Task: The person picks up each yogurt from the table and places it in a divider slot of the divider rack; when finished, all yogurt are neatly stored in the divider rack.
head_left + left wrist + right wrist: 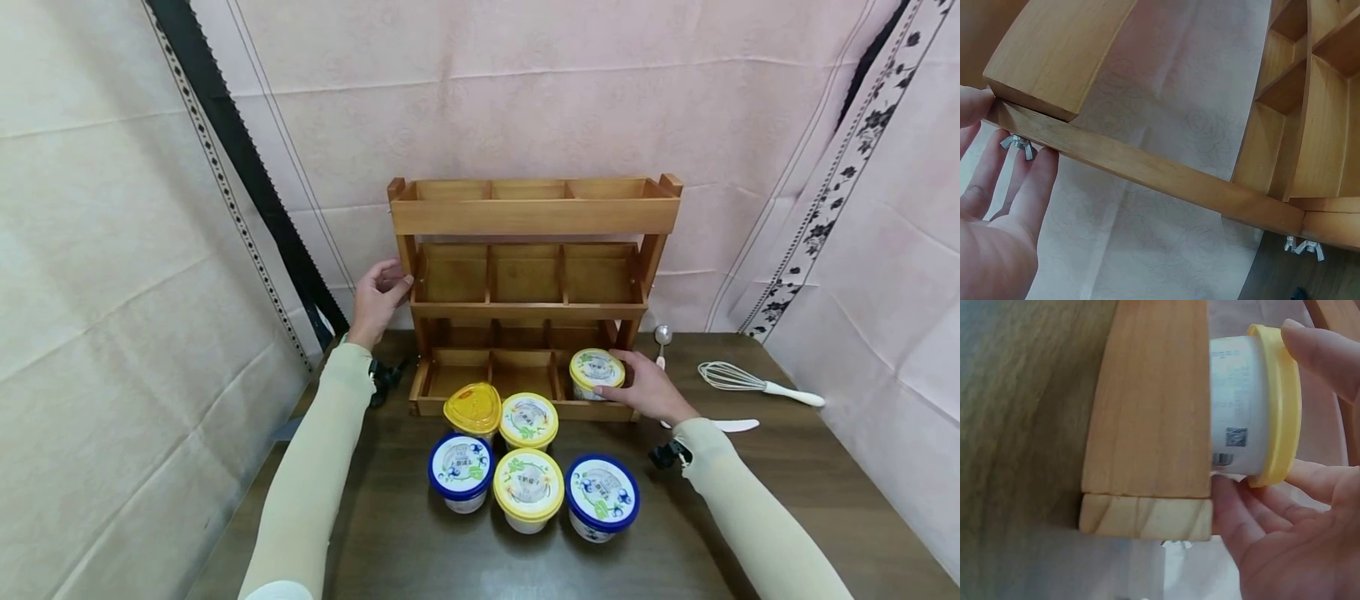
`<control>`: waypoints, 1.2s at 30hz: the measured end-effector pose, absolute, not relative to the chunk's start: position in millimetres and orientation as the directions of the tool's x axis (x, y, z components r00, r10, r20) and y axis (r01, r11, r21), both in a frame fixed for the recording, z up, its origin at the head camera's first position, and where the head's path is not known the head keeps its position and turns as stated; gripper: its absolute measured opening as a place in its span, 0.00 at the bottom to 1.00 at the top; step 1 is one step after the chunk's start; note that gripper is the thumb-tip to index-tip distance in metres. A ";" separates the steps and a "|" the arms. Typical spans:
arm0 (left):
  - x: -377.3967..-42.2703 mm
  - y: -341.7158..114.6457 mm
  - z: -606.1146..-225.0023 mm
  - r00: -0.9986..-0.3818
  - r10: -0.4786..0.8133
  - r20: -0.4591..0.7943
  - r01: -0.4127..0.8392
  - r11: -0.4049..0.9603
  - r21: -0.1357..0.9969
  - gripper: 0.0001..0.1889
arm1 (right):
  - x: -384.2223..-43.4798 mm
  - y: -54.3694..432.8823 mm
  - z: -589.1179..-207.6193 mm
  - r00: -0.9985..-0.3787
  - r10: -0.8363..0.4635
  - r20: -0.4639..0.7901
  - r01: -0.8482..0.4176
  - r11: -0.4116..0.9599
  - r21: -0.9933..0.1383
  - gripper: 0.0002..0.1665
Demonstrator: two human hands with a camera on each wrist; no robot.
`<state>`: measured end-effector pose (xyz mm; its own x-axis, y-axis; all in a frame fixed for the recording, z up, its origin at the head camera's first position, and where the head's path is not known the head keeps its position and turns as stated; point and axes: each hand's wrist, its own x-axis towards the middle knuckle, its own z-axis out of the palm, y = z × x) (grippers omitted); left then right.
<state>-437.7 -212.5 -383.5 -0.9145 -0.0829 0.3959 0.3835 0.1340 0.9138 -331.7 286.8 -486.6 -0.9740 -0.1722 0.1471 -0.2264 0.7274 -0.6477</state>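
My right hand (pixel 651 385) holds a yellow-lidded tub (pixel 597 371) at the right compartment of the bottom tier of a wooden rack (pixel 528 312). In the right wrist view, the thumb rests on the tub's yellow lid (pixel 1282 406) and the fingers curl beneath its white side, partly behind the rack's front board (pixel 1154 400). Over on the left, my left hand (pixel 378 300) touches the rack's side post (pixel 1141 165) with extended fingertips. They lie around a metal wing nut (pixel 1017 145) in the left wrist view, the thumb at the post's edge.
Before the rack stand two blue-lidded tubs (pixel 602 497), two yellow-lidded tubs (pixel 528 492) and a container with a plain yellow top (pixel 472 408). On the right lie a whisk (pixel 731 377), a spoon (pixel 662 336) and a white-bladed knife (pixel 738 425). Pale cloth (pixel 540 100) hangs behind.
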 end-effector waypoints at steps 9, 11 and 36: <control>-439.1 -213.0 -385.8 -0.900 -0.064 0.432 0.425 0.096 0.900 0.22 | -320.8 279.8 -470.5 -0.965 -0.167 0.204 -0.259 0.747 -0.613 0.53; -439.9 -212.7 -387.0 -0.899 -0.060 0.434 0.428 0.086 0.899 0.21 | -318.5 278.7 -467.0 -0.965 -0.170 0.201 -0.259 0.746 -0.613 0.53; -441.1 -213.5 -387.5 -0.906 -0.060 0.419 0.413 0.086 0.907 0.22 | -312.9 234.8 -433.4 -0.854 -0.489 0.178 -0.457 0.542 -0.706 0.45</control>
<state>-441.1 -213.5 -387.5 -0.9061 -0.0603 0.4186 0.4131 0.0863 0.9066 -312.9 234.8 -433.4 -0.8541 -0.4887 0.1779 -0.4568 0.5416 -0.7057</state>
